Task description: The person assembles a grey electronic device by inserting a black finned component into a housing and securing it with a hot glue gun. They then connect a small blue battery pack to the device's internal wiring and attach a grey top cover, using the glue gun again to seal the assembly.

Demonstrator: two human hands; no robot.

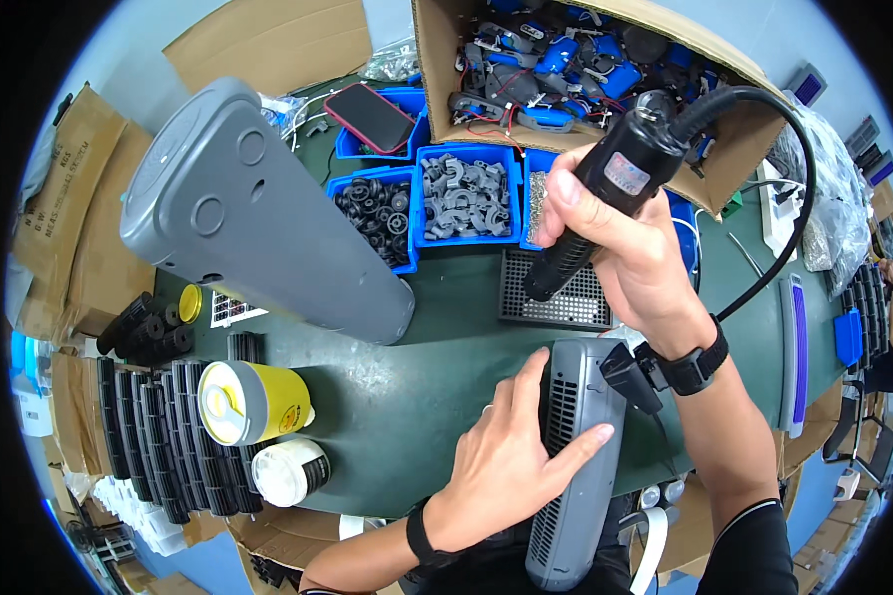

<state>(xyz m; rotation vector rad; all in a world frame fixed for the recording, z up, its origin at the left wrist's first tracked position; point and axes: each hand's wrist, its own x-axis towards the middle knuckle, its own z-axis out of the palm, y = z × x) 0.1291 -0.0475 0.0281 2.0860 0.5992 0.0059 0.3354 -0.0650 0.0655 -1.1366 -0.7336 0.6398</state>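
Observation:
My right hand [633, 260] is wrapped round a black electric screwdriver [605, 174], its thick cable looping off to the right. The tool slants above a black perforated tray [556, 288], with its narrow end toward lower left. Below, my left hand [501, 451] lies with fingers stretched out on a long grey housing with slotted vents [566, 496], thumb across its face and index finger along its side. The housing lies lengthwise at the table's near edge. A small black device [630, 377] is strapped at my right wrist, overlapping the view of the housing's top end.
A tall grey casing [268, 213] stands at left. Blue bins hold grey clips [466, 193] and black round parts [375, 213]. Behind is a carton [432, 74] of blue and grey parts. Black rollers [184, 426], a yellow-lidded cup [253, 402] and a white jar [288, 473] sit left.

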